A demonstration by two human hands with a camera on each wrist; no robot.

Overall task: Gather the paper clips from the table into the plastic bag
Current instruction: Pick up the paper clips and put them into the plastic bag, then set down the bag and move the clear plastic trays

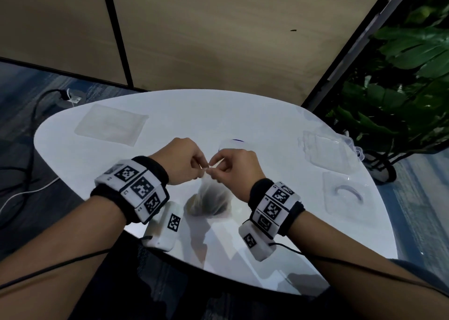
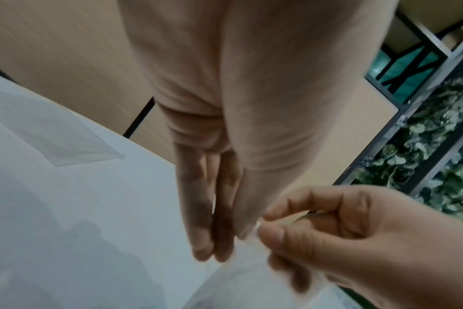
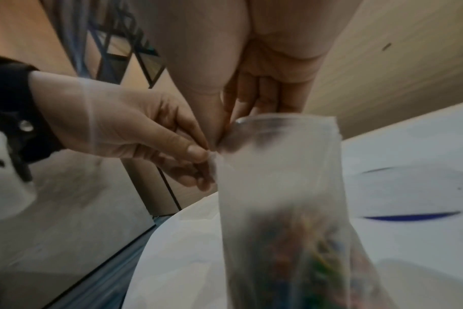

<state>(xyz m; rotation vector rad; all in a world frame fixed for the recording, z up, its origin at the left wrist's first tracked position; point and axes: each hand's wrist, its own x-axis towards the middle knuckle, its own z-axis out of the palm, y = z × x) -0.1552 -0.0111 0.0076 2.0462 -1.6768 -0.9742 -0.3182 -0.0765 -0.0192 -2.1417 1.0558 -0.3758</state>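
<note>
A clear plastic bag (image 1: 211, 198) hangs over the white table (image 1: 170, 115) between my hands, its bottom dark with several coloured paper clips (image 3: 315, 269). My left hand (image 1: 192, 160) pinches the bag's top edge from the left, thumb and finger pressed together on the rim (image 3: 212, 154). My right hand (image 1: 230, 166) pinches the same rim from the right. In the right wrist view the bag's mouth (image 3: 283, 120) is partly open. In the left wrist view the right hand's thumb and forefinger (image 2: 272, 230) nip the thin plastic. No loose clips show on the table.
A flat clear bag (image 1: 110, 125) lies at the table's far left. An open clear plastic box (image 1: 328, 150) and its lid (image 1: 347, 195) lie at the right edge. A round clear lid with a blue mark (image 1: 233, 144) sits behind my hands. Plants stand right; cables lie on the floor left.
</note>
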